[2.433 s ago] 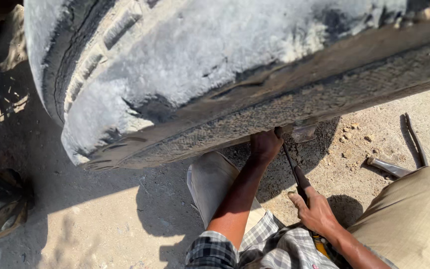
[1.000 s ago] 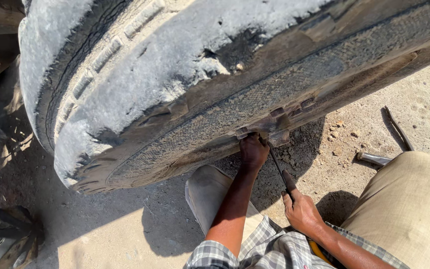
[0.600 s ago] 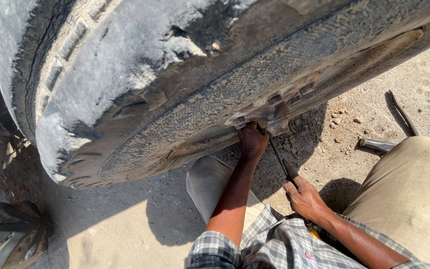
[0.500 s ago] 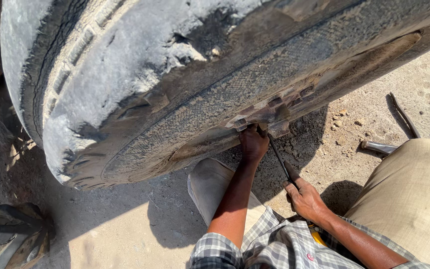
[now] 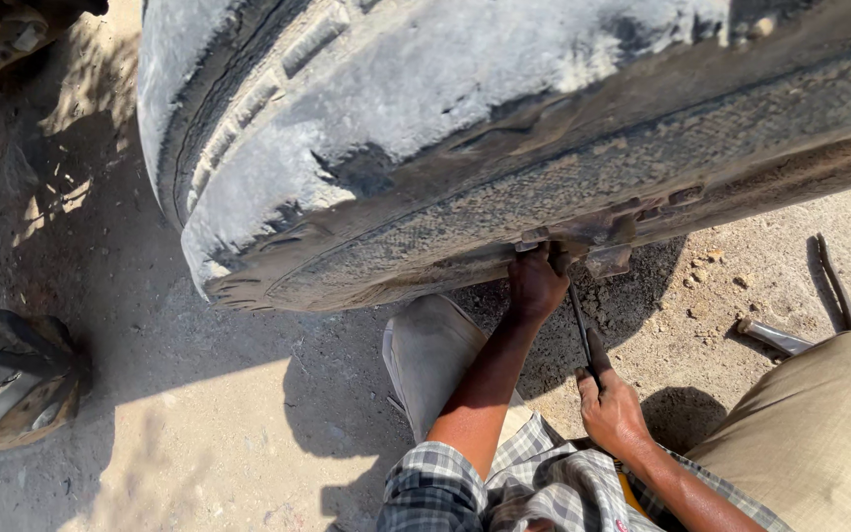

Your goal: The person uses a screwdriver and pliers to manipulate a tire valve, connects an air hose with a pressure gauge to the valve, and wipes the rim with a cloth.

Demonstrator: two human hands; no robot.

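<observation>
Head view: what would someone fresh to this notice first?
The huge, worn, dusty tyre fills the upper frame, tipped over the sandy ground. Beneath its lower edge, the left hand presses against torn rubber while the right hand grips a thin dark tool aimed up into that spot. A metal bar lies at right.

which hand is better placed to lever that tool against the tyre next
Right. The right hand already grips the slim metal tool by its lower end, free to swing. The left hand is pressed against the tyre edge.
</observation>
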